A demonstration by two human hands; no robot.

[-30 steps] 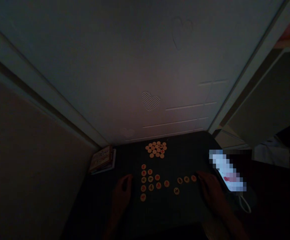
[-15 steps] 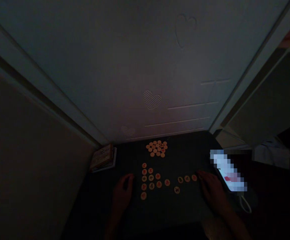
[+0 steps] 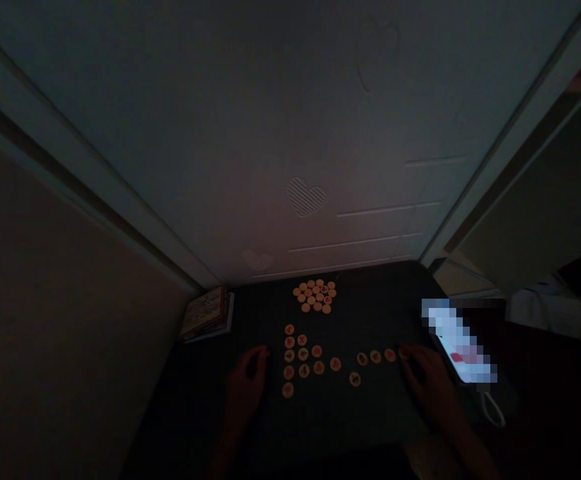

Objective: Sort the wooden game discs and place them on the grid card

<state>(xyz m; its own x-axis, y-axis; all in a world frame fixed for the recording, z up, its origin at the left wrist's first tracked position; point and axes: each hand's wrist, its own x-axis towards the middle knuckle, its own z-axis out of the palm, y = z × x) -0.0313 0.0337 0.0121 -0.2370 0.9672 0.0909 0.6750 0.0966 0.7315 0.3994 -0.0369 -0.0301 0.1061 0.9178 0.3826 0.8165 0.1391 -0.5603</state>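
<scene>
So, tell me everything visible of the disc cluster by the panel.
The disc cluster is a tight group of small, pale, wood-like pieces lying flat on the dark table, near its far edge by the panel. Most faces look blank; two toward the right carry unreadable marks, one dark, one red. Neighbours touch or nearly touch. The left hand and right hand are clear of it.

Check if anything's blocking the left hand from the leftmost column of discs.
Nothing visible in the way: a narrow strip of dark tabletop shows between the left hand and the leftmost column of discs. The stacked books sit farther back and to the left, off that path.
</scene>
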